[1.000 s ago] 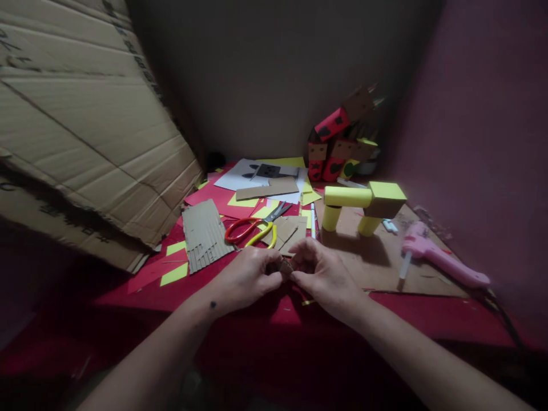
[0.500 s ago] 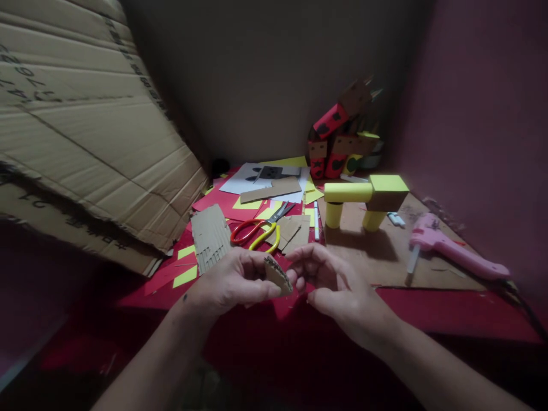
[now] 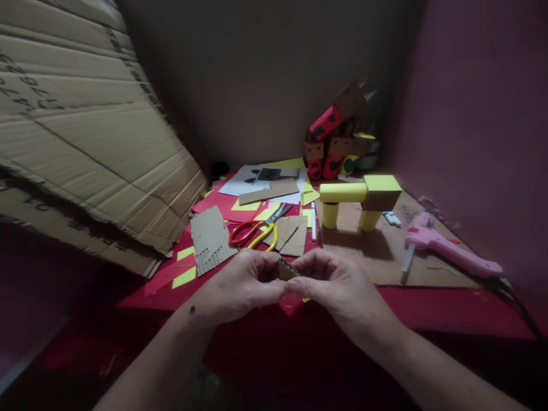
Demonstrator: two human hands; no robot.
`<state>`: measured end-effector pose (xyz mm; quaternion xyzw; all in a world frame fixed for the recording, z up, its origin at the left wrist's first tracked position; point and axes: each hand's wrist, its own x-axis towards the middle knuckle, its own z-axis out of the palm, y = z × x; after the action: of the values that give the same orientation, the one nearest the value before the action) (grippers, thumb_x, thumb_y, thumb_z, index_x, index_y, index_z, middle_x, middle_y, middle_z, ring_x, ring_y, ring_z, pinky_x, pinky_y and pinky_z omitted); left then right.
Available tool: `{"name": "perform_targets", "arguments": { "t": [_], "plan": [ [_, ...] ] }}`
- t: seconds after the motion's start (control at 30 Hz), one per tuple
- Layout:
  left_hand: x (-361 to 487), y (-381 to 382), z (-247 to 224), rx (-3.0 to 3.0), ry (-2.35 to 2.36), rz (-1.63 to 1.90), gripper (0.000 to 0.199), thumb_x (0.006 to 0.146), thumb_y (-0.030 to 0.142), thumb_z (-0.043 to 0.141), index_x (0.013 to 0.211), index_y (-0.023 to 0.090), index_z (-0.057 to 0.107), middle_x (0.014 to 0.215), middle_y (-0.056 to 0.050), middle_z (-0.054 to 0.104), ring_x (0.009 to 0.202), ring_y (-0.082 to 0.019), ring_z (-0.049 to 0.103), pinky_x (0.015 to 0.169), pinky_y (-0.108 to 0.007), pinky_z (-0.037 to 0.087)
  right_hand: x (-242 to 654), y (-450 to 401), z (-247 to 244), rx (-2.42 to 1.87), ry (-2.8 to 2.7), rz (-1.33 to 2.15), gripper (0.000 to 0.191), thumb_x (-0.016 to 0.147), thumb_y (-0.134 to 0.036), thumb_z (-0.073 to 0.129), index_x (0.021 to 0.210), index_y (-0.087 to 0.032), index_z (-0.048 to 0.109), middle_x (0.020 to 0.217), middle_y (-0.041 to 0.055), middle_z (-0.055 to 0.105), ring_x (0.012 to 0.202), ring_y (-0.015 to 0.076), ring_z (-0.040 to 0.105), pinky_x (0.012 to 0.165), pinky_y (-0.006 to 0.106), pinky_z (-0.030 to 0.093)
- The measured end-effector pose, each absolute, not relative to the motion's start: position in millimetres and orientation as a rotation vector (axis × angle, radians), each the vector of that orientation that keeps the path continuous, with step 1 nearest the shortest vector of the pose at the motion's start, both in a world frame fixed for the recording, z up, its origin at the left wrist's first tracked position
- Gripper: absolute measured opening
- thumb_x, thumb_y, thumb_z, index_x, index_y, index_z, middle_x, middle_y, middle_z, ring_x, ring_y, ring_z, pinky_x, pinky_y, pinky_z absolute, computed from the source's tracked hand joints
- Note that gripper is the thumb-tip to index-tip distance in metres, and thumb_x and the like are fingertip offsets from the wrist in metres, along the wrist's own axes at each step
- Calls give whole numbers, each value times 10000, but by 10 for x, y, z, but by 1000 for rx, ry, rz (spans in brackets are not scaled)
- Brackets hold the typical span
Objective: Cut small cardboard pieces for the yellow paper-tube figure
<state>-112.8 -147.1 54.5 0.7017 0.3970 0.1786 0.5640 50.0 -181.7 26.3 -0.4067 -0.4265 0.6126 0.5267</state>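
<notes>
On the near side of the metal scissors with red and yellow handles (image 3: 273, 219), the right hand (image 3: 342, 285) has closed its fingertips onto the small brown corrugated-cardboard piece (image 3: 286, 270) that the left hand (image 3: 240, 285) pinches, steadying it from both sides.

L hand (image 3: 244, 285) & R hand (image 3: 336, 282) are bare, w/ slim fingers; nail detail is too dim & blurry to tell. L forearm (image 3: 165, 348) & R forearm (image 3: 415, 359) are also bare & smooth-looking, slim nr the wrists & wider twd the pic's bottom edge. One small, dark, roundish spot (image 3: 192, 309) marks the L wrist area, approx. oval.
</notes>
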Motion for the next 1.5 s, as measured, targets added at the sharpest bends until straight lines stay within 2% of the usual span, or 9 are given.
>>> {"name": "perform_targets", "arguments": {
  "t": [0.37, 0.47, 0.53, 0.67, 0.83, 0.93, 1.13, 1.33, 1.5],
  "plan": [
    [-1085, -1428, 631, 1838, 963, 425, 110, 770, 190, 558, 670, 147, 545, 572, 67, 397, 509, -57, 319, 443, -180, 254, 588, -1672, 127, -825, -1027, 1537, 164, 626, -235, 781, 713, -178, 653, 666, -12, 652, 605, 108, 568, 576, 226, 440],
    [-1189, -1320, 690, 1816, 885, 380, 121, 752, 250, 629, 780, 163, 549, 613, 67, 437, 535, -69, 377, 470, -179, 306, 606, -1601, 147, -781, -1014, 1554, 159, 642, -227, 776, 732, -182, 653, 661, -18, 642, 603, 103, 552, 586, 224, 429],
    [-1293, -1159, 683, 1907, 957, 407, 244, 766, 313, 630, 952, 176, 552, 716, 32, 524, 623, -107, 472, 542, -208, 379, 620, -1549, 190, -770, -975, 1562, 169, 614, -213, 788, 713, -180, 655, 634, -22, 624, 583, 103, 538, 585, 228, 428],
    [-1471, -734, 491, 2552, 1736, 381, 290, 891, 407, 438, 972, 149, 543, 978, -107, 593, 865, -221, 555, 713, -310, 418, 648, -1441, 280, -707, -935, 1652, 150, 595, -210, 783, 680, -181, 662, 600, -16, 614, 554, 108, 529, 588, 240, 433],
    [-1485, -478, 257, 2573, 1796, 236, 266, 876, 347, 461, 932, 113, 575, 943, -171, 636, 854, -278, 594, 702, -342, 416, 644, -1309, 325, -662, -908, 1728, 184, 572, -225, 802, 703, -174, 684, 648, 5, 637, 581, 112, 539, 591, 233, 426],
    [-1461, -522, 267, 2547, 1779, 237, 309, 922, 331, 337, 945, 121, 562, 898, -155, 657, 817, -268, 612, 698, -349, 420, 619, -1231, 342, -659, -876, 1738, 216, 541, -235, 824, 691, -164, 686, 655, 6, 635, 586, 108, 538, 605, 231, 433],
    [-1514, -575, 304, 2482, 1649, 226, 345, 757, 365, 567, 1026, 155, 516, 994, -123, 643, 907, -276, 607, 735, -326, 441, 575, -1109, 387, -630, -943, 1728, 208, 582, -253, 808, 723, -148, 697, 673, 26, 654, 624, 130, 575, 634, 245, 448],
    [-1639, -664, 350, 2153, 1769, 407, 411, 769, 329, 527, 1133, 174, 416, 890, -86, 639, 780, -253, 631, 616, -318, 458, 498, -1088, 448, -610, -954, 1598, 122, 619, -204, 777, 693, -148, 698, 652, 23, 663, 599, 118, 579, 607, 222, 450],
    [-1659, -1030, 397, 2243, 1373, 740, 430, 881, 306, 417, 1273, 161, 317, 759, -21, 593, 618, -164, 564, 592, -290, 476, 409, -1062, 445, -638, -838, 1466, 139, 589, -186, 793, 690, -173, 699, 635, -2, 668, 576, 114, 596, 594, 214, 456]
  ]
}}
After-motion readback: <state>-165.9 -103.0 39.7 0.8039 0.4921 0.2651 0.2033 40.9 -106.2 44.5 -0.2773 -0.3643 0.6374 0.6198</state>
